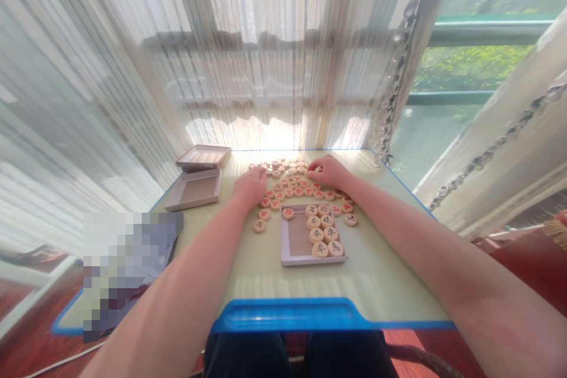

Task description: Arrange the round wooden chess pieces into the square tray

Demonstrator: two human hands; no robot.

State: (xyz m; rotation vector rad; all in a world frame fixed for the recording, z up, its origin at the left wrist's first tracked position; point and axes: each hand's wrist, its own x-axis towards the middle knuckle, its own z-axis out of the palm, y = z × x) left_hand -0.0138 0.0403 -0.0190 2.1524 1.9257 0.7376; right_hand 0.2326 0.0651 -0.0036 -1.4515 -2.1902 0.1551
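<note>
Head view: I can't tell whether the left hand (pixel 251 185) or right hand (pixel 330 171) grips anything; a careless sweep could scatter xiangqi pieces (pixel 309 191) off the table (pixel 381 277).

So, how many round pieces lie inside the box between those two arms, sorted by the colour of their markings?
Black-marked pieces: 8
Red-marked piece: 1
Total in the box: 9
</note>
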